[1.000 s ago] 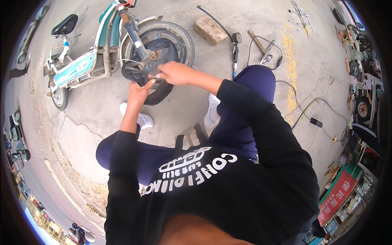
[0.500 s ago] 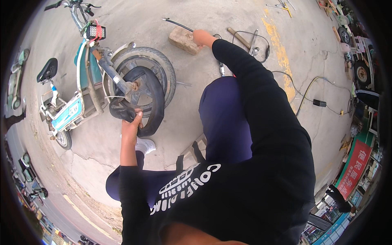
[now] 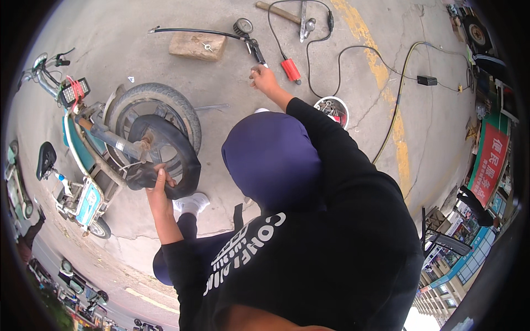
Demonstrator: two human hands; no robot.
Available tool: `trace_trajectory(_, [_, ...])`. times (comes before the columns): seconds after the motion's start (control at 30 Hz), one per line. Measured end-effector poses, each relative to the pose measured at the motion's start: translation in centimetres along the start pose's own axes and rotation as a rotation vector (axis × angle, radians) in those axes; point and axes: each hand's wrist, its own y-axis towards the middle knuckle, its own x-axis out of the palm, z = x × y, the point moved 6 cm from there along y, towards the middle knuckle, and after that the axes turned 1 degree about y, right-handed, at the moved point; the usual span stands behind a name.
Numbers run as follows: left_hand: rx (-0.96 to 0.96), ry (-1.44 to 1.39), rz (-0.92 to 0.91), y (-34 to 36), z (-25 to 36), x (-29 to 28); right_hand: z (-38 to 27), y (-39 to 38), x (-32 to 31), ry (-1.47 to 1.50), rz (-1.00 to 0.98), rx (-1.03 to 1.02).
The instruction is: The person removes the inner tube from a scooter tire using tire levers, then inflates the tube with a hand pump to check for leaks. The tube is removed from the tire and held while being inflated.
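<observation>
Inner tube [image 3: 190, 171] outside tire [image 3: 187, 110], hose [image 3: 193, 31] unattached | left hand [image 3: 160, 185] pinching tube | right hand [image 3: 265, 80] half-curled, empty, tube's 2 o'clock, near gauge [image 3: 243, 26]

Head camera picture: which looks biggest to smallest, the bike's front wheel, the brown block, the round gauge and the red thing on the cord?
1. Front wheel
2. Brown block
3. Round gauge and red thing: they look too close in size to rank.
</observation>
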Motion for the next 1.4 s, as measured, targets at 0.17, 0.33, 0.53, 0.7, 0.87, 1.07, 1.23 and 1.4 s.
trace_trajectory(0.17, [-0.039,0.013,-0.021,0.6,-0.7,1.0,9.2,-4.8,-9.6,-0.002,0.171,0.256])
trace_trajectory(0.33, [-0.069,0.011,-0.034,1.1,-1.1,1.5,12.4,-6.2,-14.2,0.007,0.296,0.322])
trace_trajectory(0.53, [-0.062,0.006,-0.029,1.3,-1.4,1.5,12.4,-2.4,-13.7,-0.161,0.329,0.166])
trace_trajectory(0.7, [-0.075,0.005,-0.012,1.2,-1.2,1.3,8.1,1.4,-10.2,-0.529,0.312,-0.127])
trace_trajectory(0.87, [-0.057,-0.009,0.045,0.8,-0.9,0.7,-4.0,6.3,-2.6,-0.696,0.2,-0.462])
trace_trajectory(1.07, [-0.009,-0.101,0.102,0.9,1.0,0.3,-21.7,10.6,11.1,-0.775,0.303,-1.113])
trace_trajectory(1.23, [-0.043,-0.109,0.07,1.3,0.8,0.4,-23.2,16.0,18.0,-0.783,-0.136,-0.819])
trace_trajectory(1.4, [-0.079,-0.086,0.075,0.3,0.5,-0.4,-25.9,12.4,11.8,-0.553,-0.123,-1.129])
